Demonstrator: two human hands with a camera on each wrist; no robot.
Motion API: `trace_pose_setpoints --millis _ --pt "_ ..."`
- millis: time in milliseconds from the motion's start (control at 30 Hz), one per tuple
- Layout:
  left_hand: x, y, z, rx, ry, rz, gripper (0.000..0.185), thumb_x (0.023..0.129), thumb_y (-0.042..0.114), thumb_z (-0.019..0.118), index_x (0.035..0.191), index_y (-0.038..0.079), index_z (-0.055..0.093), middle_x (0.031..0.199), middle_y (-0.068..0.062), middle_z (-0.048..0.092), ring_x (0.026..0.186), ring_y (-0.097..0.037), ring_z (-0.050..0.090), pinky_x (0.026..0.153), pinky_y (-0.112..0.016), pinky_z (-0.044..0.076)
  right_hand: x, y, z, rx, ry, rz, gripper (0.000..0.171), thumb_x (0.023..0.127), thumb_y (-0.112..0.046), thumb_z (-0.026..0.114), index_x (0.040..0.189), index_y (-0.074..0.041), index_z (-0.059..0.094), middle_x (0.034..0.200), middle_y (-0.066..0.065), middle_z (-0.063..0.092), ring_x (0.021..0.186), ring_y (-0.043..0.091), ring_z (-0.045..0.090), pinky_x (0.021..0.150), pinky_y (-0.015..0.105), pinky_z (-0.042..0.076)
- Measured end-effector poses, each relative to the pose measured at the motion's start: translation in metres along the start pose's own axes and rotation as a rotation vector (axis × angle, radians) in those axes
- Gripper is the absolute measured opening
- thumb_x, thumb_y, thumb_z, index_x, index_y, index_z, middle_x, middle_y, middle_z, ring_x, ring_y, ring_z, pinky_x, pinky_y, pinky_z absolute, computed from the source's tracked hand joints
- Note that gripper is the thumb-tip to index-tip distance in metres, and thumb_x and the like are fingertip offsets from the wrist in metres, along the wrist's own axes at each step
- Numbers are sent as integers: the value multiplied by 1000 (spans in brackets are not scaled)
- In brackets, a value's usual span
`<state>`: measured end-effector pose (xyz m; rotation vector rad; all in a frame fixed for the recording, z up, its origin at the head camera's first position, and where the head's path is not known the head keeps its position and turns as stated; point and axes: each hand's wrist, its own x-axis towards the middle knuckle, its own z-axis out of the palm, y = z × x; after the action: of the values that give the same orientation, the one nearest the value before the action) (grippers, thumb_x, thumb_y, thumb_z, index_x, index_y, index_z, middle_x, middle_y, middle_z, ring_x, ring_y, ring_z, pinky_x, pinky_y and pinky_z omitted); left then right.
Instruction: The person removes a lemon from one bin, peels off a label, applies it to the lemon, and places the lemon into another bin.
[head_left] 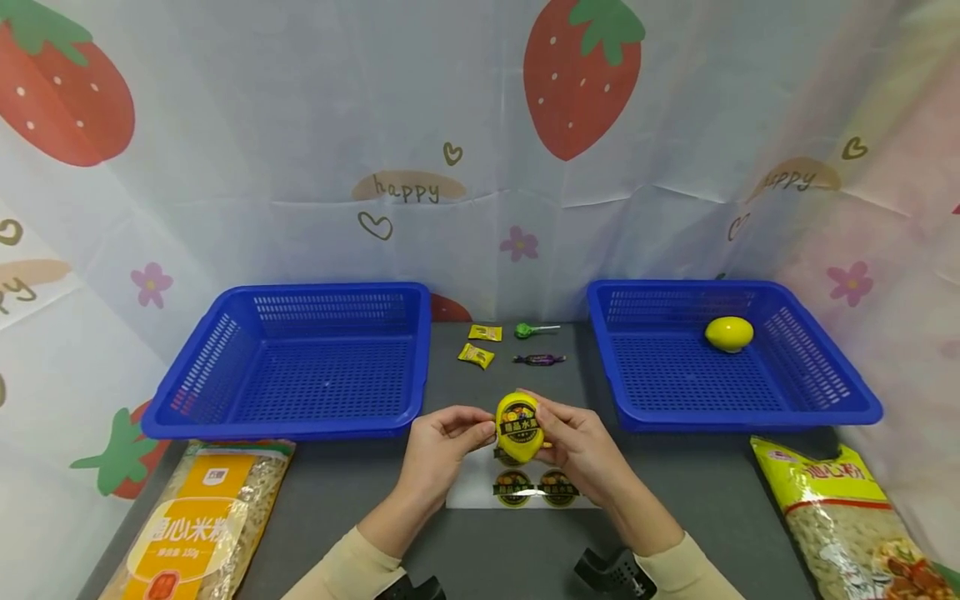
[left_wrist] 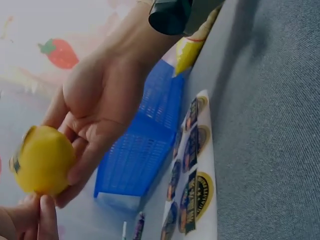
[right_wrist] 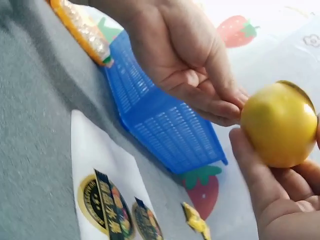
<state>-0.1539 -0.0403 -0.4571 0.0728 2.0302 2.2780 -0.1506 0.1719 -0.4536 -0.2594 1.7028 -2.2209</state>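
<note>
A yellow lemon (right_wrist: 280,125) is raised over the table, a round black-and-gold label (head_left: 520,423) on its side facing me. My right hand (head_left: 583,442) holds the fruit, thumb and fingers around it. From the other side, the thumb and fingertips of my left hand (head_left: 448,446) pinch at the lemon's end; whether they also catch the label's edge I cannot tell. Beneath the hands lies a white sheet (head_left: 468,492) bearing several more such labels, partly covered by the hands and lemon in the head view.
Blue baskets stand at left (head_left: 285,429) and right (head_left: 742,417); the right one holds another lemon (head_left: 729,334). Between them lie two yellow-wrapped sweets (head_left: 485,333), a green lollipop (head_left: 525,331) and a purple-wrapped sweet (head_left: 539,360). Food bags lie front left (head_left: 202,525) and front right (head_left: 847,517).
</note>
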Motion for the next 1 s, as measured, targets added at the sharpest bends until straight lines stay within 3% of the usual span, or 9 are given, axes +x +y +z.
trace_pose_setpoints --millis 133,267,367,467,567,733,833,1000 --pt "-2 6 0 -12 -35 -2 22 91 10 75 108 -4 72 102 -16 73 90 -19 74 82 -35 61 1 -2 3 -98 57 -32 54 105 -31 56 151 -5 45 150 12 52 127 12 59 104 32 51" --pt "-7 13 1 61 -148 -15 42 93 27 74 125 1 66 115 -17 70 101 -23 72 86 -40 60 -1 -3 3 -200 95 -54 50 105 -33 54 148 -8 50 151 10 51 136 13 51 110 34 45" --pt "-9 16 3 76 -246 -34 53 95 32 72 134 -1 60 122 -19 69 106 -25 71 88 -43 60 -3 -5 4 -229 95 -62 50 106 -35 52 147 -7 52 151 10 52 139 18 48 109 33 46" --pt "-10 16 5 25 -296 -64 54 96 29 71 137 -4 57 124 -22 67 106 -27 71 89 -46 59 -6 -9 6 -278 76 -62 49 106 -36 51 147 -9 53 149 10 54 137 19 50 104 29 49" --pt "-12 17 5 -16 -304 -68 52 96 24 71 136 -5 57 124 -23 67 105 -26 72 89 -45 59 -11 -18 7 -374 54 -90 47 107 -35 50 149 -13 52 148 7 55 135 20 52 102 28 50" --pt "-13 20 6 -35 -277 -54 47 95 20 73 132 -4 60 120 -22 68 102 -23 72 88 -42 60 -22 -41 -4 -557 63 -241 45 106 -25 53 150 -19 49 152 2 51 139 24 48 104 26 48" --pt "-13 21 6 -37 -255 -57 45 94 19 74 130 -4 61 118 -21 69 100 -21 72 86 -39 60 -28 -55 -17 -604 105 -309 46 105 -18 57 150 -21 49 152 4 52 142 23 46 102 20 47" --pt "-15 20 7 -54 -246 -69 46 93 19 74 129 -6 61 116 -20 69 99 -21 72 86 -39 60 -43 -75 -42 -641 181 -334 48 103 -13 59 150 -21 50 150 9 53 138 13 50 99 15 48"
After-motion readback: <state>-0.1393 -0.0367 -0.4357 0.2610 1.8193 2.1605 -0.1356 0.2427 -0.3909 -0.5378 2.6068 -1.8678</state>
